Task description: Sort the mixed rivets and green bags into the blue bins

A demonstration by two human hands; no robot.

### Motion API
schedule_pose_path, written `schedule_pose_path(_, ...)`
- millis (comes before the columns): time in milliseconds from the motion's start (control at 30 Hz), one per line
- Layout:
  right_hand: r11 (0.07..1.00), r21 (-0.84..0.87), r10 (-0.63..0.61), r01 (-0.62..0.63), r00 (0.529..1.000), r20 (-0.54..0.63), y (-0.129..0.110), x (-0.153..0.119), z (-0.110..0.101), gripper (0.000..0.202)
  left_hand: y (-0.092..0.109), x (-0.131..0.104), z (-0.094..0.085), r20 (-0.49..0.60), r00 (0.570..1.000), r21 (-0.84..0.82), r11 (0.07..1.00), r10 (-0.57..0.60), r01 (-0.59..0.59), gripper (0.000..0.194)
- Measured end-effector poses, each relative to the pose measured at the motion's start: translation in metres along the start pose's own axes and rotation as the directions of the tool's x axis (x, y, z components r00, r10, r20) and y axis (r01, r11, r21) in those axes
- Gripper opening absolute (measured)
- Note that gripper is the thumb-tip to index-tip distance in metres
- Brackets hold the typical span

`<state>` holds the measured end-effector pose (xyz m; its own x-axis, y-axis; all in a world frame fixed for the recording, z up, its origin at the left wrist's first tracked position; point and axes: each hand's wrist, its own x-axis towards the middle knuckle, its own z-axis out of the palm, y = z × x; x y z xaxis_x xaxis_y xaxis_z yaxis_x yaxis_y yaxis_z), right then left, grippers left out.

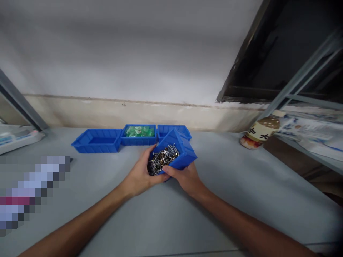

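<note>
Left hand [140,177], right hand [187,177]: shared grip on a tilted blue bin [184,155] of screws [164,159]

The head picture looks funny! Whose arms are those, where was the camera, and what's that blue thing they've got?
There's no robot here, just a person with two bare hands. The camera sits on their head, looking forward and down, so the arms come in from the bottom. The left hand and right hand together hold a tilted blue bin with lots of metal screws inside. Behind it, three more blue bins stand in a row on the grey table; the middle one has green pieces in it. To the right is a labelled bottle. Something on the left is blurred out, so I can't tell what it is.
</note>
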<state>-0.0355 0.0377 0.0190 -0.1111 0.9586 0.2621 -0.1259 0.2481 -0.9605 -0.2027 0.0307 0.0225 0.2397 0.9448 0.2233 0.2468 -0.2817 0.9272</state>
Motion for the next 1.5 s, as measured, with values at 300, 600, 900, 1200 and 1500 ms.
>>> schedule_pose_path(300, 0.995, -0.078, -0.063, 0.063, 0.998, 0.009, -0.007, 0.013, 0.000, 0.046, -0.012, 0.001, 0.006, -0.100, 0.991, 0.303, 0.951, 0.087, -0.053, 0.083)
schedule_pose_path(600, 0.986, -0.127, -0.098, 0.104, 0.994, 0.054, -0.007, 0.012, -0.003, 0.050, -0.004, -0.001, -0.017, 0.057, 0.995, 0.428, 0.898, 0.080, -0.097, 0.104)
schedule_pose_path(900, 0.953, -0.285, -0.081, 0.100, 0.994, 0.079, -0.008, 0.012, -0.005, 0.048, -0.011, -0.011, -0.056, 0.459, 0.888, 0.551, 0.792, -0.025, -0.262, 0.137)
schedule_pose_path(1200, 0.952, -0.287, -0.083, 0.106, 0.992, 0.091, -0.006, 0.011, -0.007, 0.043, -0.014, -0.010, -0.038, 0.286, 0.952, 0.517, 0.819, 0.109, -0.249, 0.123)
schedule_pose_path(1500, 0.952, -0.291, -0.063, 0.092, 0.992, 0.108, -0.007, 0.011, -0.007, 0.041, -0.020, -0.010, -0.033, 0.247, 0.961, 0.541, 0.806, 0.122, -0.241, 0.122)
